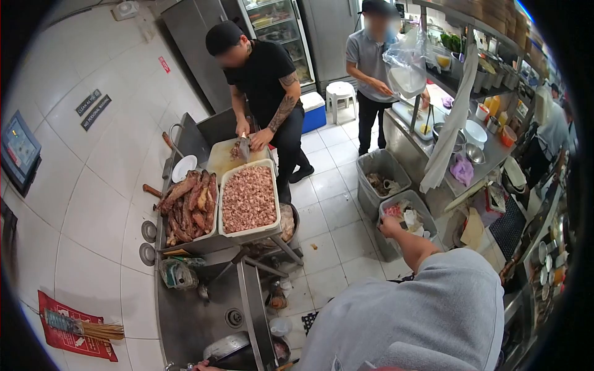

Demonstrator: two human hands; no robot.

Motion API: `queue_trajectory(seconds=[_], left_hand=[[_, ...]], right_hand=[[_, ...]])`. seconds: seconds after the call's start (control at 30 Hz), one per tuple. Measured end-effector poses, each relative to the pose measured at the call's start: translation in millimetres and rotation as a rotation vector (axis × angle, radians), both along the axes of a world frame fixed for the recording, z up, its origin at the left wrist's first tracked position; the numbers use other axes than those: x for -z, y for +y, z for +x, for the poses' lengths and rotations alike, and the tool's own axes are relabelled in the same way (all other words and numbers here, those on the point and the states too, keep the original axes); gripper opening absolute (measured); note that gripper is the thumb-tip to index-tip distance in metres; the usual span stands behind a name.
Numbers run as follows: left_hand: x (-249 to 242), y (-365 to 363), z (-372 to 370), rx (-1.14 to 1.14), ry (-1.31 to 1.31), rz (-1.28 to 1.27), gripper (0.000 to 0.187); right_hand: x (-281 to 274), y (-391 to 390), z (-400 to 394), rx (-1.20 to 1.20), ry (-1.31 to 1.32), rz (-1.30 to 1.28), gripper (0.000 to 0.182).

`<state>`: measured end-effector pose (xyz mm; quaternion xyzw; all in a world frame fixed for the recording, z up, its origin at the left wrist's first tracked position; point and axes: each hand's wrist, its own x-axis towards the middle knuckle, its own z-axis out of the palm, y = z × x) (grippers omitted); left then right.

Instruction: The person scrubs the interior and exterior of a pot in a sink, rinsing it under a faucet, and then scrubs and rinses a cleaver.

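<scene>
My right hand (390, 226) reaches out at the end of my bare forearm and is closed at the left rim of a grey waste bin (388, 246). Inside that bin lie crumpled paper and pink scraps. At the bottom edge of the view only a sliver of my left hand (205, 366) shows, beside a metal pan (228, 345) in the sink. Its fingers are mostly cut off, so their grip cannot be made out. The sink basin (207, 315) has a round drain near the pan.
A co-worker in black (263, 80) cuts meat with a cleaver (244, 148) beside a tub of diced meat (250, 198) and a tray of roasted meat strips (189, 207). Another person in grey (368, 59) stands by the counter. A second waste bin (371, 201) adjoins mine.
</scene>
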<state>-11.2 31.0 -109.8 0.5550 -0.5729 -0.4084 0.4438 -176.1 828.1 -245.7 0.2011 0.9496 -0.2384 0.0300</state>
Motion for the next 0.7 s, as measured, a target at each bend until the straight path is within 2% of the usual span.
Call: queue_trajectory(seconds=[0.03,0.1,0.17,0.2,0.23,0.27,0.33,0.37,0.5,0.53,0.57,0.63,0.67,0.7], left_hand=[[6.1,-4.7,2.4,0.001,0.001,0.001,0.095],[3.8,-6.1,0.5,0.158,0.217,0.055,0.094],[-10.7,9.3,-0.6,0.129,0.220,0.069,0.094],[-17.2,15.8,-1.4,0.089,0.222,0.084,0.094],[47.7,-45.9,1.1,0.068,0.259,-0.016,0.093],[53.1,-51.5,3.0,0.070,0.260,-0.020,0.093],[57.9,-54.5,5.7,0.189,0.312,-0.011,0.093],[60.7,-54.5,5.1,0.190,0.313,-0.011,0.093],[63.6,-55.4,5.5,0.127,0.273,-0.022,0.086],[64.5,-55.2,5.2,0.125,0.269,-0.005,0.082],[60.0,-50.7,6.2,0.124,0.268,-0.003,0.082],[23.2,-17.7,4.4,0.238,0.336,-0.003,0.074],[4.7,0.8,0.5,0.236,0.333,0.002,0.074],[-14.3,19.5,-4.9,0.140,0.309,0.010,0.072]], right_hand=[[-9.3,-0.1,-6.5,0.011,0.031,-0.030,0.026],[-17.3,4.2,-17.5,0.070,0.124,-0.048,0.025],[-26.6,13.8,-30.0,0.134,0.224,-0.065,0.025],[-30.9,20.0,-36.4,0.269,0.258,-0.020,0.025],[-34.2,23.6,-41.3,0.404,0.288,0.022,0.026],[-33.5,30.6,-47.1,0.406,0.288,0.018,0.026],[-30.4,47.5,-56.2,0.540,0.349,-0.244,0.028],[-45.6,42.3,-52.5,0.506,0.381,-0.072,0.030],[-74.5,37.5,-54.5,0.520,0.408,-0.102,0.031],[-75.6,36.8,-57.9,0.521,0.495,-0.082,0.031],[-73.1,39.1,-60.4,0.521,0.582,-0.062,0.031],[-84.7,38.6,-65.2,0.505,0.594,-0.062,0.030],[-91.1,38.0,-67.3,0.492,0.604,-0.064,0.030],[-98.9,36.9,-68.3,0.490,0.602,-0.060,0.030]])
